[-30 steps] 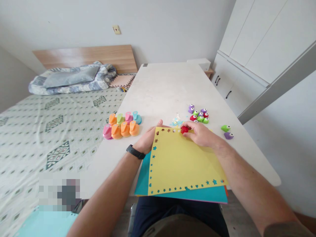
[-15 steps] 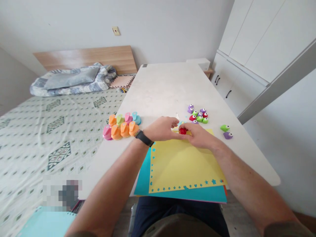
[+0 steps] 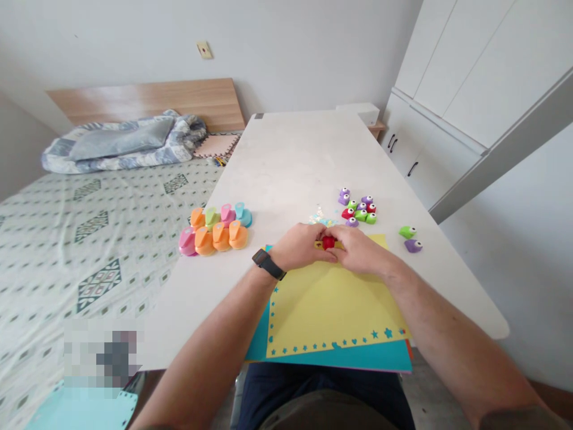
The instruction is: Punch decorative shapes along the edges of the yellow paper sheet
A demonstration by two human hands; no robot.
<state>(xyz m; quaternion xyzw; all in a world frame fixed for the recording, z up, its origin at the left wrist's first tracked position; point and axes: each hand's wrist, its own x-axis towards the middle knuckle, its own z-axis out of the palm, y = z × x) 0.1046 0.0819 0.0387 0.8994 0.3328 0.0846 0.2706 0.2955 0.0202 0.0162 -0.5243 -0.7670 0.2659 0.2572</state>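
Observation:
A small red craft punch (image 3: pixel 329 242) sits at the far edge of a yellow sheet of paper (image 3: pixel 331 304), between my two hands. My right hand (image 3: pixel 360 249) is closed on the punch, with thumb and fingers on either side of it. Close against the punch, my left hand (image 3: pixel 304 246) pinches the far edge of the yellow paper, where a punched hole shows. Small star, flower and other cut-outs run along the sheet's left and near edges. Blue paper (image 3: pixel 322 360) lies beneath it. Tiny paper bits (image 3: pixel 323 218) are scattered just beyond my hands.
Larger orange, pink, green and blue punches (image 3: pixel 221 236) stand grouped on the left of the white table (image 3: pixel 295 155). Several small punches with eyes (image 3: pixel 360 214) cluster at right, near a green one (image 3: pixel 407 232) and a purple one (image 3: pixel 412 245). A bed (image 3: pixel 98 239) adjoins the left side.
My left hand has come in slightly nearer to me, its fingers now closed at the paper's edge beside the punch. The red punch has shifted slightly left and nearer to me.

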